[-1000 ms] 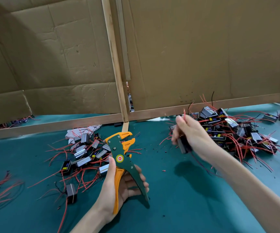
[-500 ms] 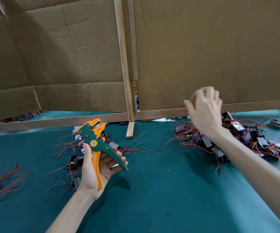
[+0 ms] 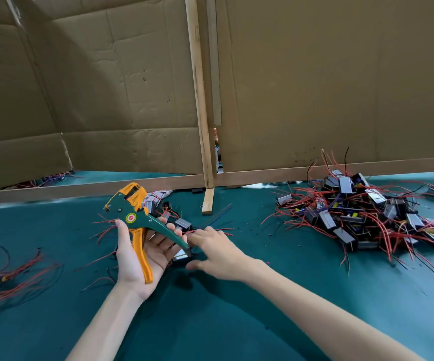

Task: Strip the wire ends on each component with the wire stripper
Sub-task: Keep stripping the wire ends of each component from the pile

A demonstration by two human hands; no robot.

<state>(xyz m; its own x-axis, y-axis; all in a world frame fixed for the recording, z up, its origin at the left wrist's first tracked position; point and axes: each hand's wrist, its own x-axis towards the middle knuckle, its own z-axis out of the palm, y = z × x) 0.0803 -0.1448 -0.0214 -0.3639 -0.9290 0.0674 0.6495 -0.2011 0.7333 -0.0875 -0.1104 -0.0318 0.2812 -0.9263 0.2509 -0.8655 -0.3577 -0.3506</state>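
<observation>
Grip of left hand [image 3: 135, 261] on wire stripper [image 3: 132, 218], palm up, near centre. Just right of it, right hand [image 3: 217, 250] with fingers straight, empty, at a black component [image 3: 182, 255] on mat [image 3: 210, 321]. Farther right, heap of wired components [image 3: 361, 214] before cardboard wall [image 3: 314, 87].

Left hand [image 3: 130, 256] palm up; right hand [image 3: 218, 252] outstretched

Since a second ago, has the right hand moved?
Yes. The right hand has left the pile of components and swung left, now in front of the wooden post, next to the wire stripper in the left hand.
</observation>
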